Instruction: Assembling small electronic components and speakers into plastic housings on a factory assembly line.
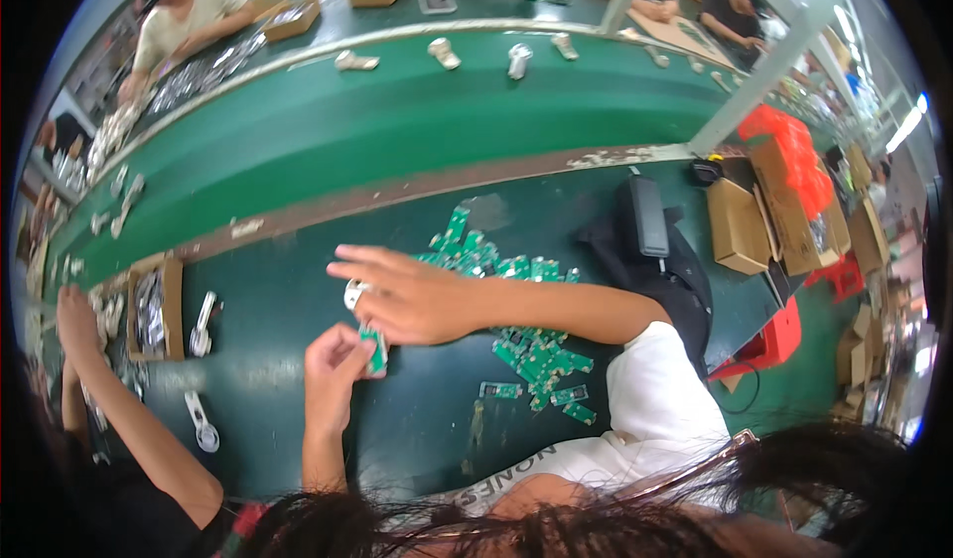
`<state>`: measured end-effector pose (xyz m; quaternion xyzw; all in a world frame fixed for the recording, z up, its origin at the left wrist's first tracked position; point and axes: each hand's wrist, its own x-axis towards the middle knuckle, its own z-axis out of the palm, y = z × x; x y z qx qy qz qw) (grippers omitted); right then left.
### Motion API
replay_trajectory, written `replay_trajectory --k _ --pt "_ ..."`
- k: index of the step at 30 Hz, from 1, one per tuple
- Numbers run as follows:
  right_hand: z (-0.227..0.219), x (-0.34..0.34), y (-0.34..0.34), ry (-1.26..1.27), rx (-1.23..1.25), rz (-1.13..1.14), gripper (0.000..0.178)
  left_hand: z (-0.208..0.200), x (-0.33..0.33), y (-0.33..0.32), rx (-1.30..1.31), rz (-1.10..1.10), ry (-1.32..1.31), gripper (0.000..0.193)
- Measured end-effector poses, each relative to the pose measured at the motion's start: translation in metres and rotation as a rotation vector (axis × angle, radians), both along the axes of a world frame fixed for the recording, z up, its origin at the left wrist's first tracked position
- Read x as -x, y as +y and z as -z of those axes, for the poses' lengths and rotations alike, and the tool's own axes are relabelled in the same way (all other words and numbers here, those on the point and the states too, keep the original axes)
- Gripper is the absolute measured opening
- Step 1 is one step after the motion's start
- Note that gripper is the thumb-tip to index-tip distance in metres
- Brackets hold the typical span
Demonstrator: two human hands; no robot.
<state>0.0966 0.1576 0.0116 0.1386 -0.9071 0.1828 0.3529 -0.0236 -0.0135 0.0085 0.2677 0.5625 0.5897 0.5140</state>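
as the head view looks down on the dark green tabletop [263,389], the left hand [333,361] works between its near and far edges, thumb and fingers pinching a small green circuit board [375,353]. and across comes the right hand [417,302], just beyond it, two fingers stretched out and spread, the others curled near a white piece [352,294]; whether they grip it, i cannot tell. loose green boards [536,359] lie scattered around the right forearm, some toward the near edge. over by the left edge, a white unit [203,328] lies beside a cardboard tray [173,310]. looks like handling one board is the step; next seems to call for a steady left pinch and free right fingertips.
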Motion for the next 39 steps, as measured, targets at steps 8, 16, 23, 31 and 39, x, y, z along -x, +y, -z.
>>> replay_trajectory --k 8,16,23,31,39 --pt "0.001 -0.009 0.006 -0.252 0.318 -0.122 0.021 0.0 -0.002 0.007 -0.043 0.082 -0.244 0.011" --pt "-0.009 -0.008 0.003 -0.243 0.329 -0.184 0.022 -0.005 -0.003 0.002 -0.041 0.02 -0.029 0.012" --pt "-0.014 -0.01 0.007 -0.262 0.343 -0.207 0.02 -0.004 0.001 0.004 -0.068 0.036 0.05 0.012" --pt "-0.015 -0.009 0.006 -0.245 0.338 -0.224 0.02 0.0 -0.002 0.005 -0.092 0.033 0.065 0.011" --pt "-0.02 -0.01 0.009 -0.211 0.328 -0.227 0.017 -0.002 -0.004 0.007 -0.12 -0.054 -0.009 0.019"
